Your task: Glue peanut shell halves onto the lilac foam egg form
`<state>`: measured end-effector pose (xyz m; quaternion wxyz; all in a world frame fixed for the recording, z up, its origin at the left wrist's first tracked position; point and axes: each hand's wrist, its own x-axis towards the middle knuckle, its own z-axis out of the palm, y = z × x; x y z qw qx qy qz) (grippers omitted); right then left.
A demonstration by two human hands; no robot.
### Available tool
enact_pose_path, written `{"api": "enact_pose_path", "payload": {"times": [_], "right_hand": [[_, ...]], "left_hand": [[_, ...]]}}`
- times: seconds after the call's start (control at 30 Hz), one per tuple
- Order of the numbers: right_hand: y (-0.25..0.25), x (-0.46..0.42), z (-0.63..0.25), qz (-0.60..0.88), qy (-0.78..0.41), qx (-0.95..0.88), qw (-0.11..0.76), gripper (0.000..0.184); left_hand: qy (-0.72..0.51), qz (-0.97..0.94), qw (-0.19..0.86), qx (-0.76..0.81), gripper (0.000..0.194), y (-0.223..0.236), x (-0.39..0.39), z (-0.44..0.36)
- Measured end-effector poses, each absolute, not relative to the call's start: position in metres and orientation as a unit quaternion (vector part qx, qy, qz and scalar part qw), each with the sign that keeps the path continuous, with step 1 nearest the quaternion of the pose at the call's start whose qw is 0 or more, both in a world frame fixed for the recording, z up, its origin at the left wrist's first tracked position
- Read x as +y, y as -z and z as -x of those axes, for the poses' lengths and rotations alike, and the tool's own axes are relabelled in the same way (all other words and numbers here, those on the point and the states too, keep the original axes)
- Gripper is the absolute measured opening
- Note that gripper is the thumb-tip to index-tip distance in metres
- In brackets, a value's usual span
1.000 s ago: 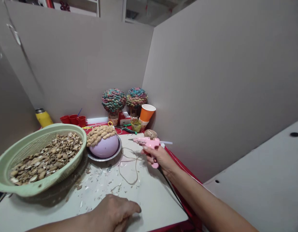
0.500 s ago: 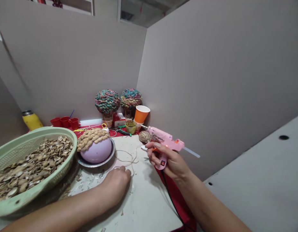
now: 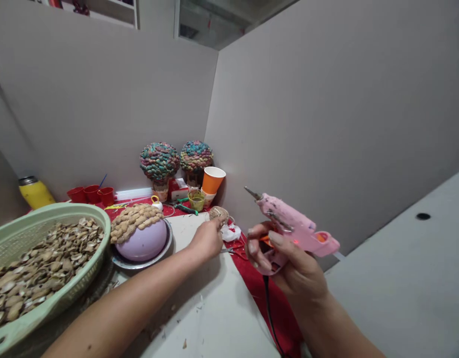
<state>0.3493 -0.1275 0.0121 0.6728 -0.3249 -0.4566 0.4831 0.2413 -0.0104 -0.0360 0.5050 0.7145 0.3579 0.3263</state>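
Note:
My right hand (image 3: 285, 258) is wrapped around the handle of a pink hot glue gun (image 3: 294, 223), its fingers at the orange trigger. The gun's metal nozzle points up and left, and a red light glows on its side. My left hand (image 3: 207, 239) reaches across the white board, closed at a small ball of twine (image 3: 218, 214); its fingertips are partly hidden. Left of that arm, a lilac ball (image 3: 143, 243) rests in a metal bowl (image 3: 170, 243). Rows of tan shells cover the upper part of the ball.
A green basket (image 3: 103, 219) of shells fills the left side. Behind stand two shell-covered topiaries (image 3: 160, 161), an orange cup (image 3: 213, 180), red cups (image 3: 91, 194) and a yellow bottle (image 3: 36, 193). Scissors (image 3: 233, 250) lie near my left hand; the gun's cord (image 3: 268, 308) hangs down.
My left hand has moved forward and right from the loose twine on the board to the twine ball. The glue gun has come nearer and to the right, nozzle raised.

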Motion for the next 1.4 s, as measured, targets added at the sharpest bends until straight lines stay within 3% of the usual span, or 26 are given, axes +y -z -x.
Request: {"api": "enact_pose_path", "payload": {"times": [0.27, 0.5, 0.8, 1.03, 1.13, 1.23, 1.3, 1.4], "right_hand": [[0.010, -0.094, -0.329, 0.362, -0.477, -0.433, 0.674, 0.034], [0.048, -0.060, -0.330, 0.445, -0.495, -0.393, 0.634, 0.031], [0.056, -0.054, -0.323, 0.426, -0.585, -0.342, 0.600, 0.032], [0.046, -0.060, -0.326, 0.382, -0.569, -0.303, 0.662, 0.031], [0.032, -0.060, -0.342, 0.362, -0.547, -0.300, 0.693, 0.028], [0.023, -0.058, -0.346, 0.344, -0.540, -0.304, 0.705, 0.026], [0.023, -0.057, -0.337, 0.344, -0.531, -0.325, 0.703, 0.025], [0.037, -0.058, -0.311, 0.347, -0.557, -0.343, 0.672, 0.028]], "left_hand": [[-0.333, -0.616, 0.625, 0.345, 0.025, 0.031, -0.016, -0.213], [-0.403, -0.495, 0.680, 0.361, 0.007, 0.038, -0.027, -0.189], [-0.461, -0.434, 0.717, 0.290, 0.016, 0.021, -0.038, -0.173], [-0.474, -0.439, 0.713, 0.272, 0.025, 0.004, -0.055, -0.153], [-0.469, -0.468, 0.684, 0.305, 0.024, -0.009, -0.073, -0.118], [-0.470, -0.552, 0.584, 0.365, 0.016, -0.013, -0.096, -0.087], [-0.457, -0.613, 0.506, 0.399, 0.013, -0.001, -0.111, -0.074], [-0.378, -0.771, 0.361, 0.363, 0.024, 0.032, -0.125, -0.067]]}}
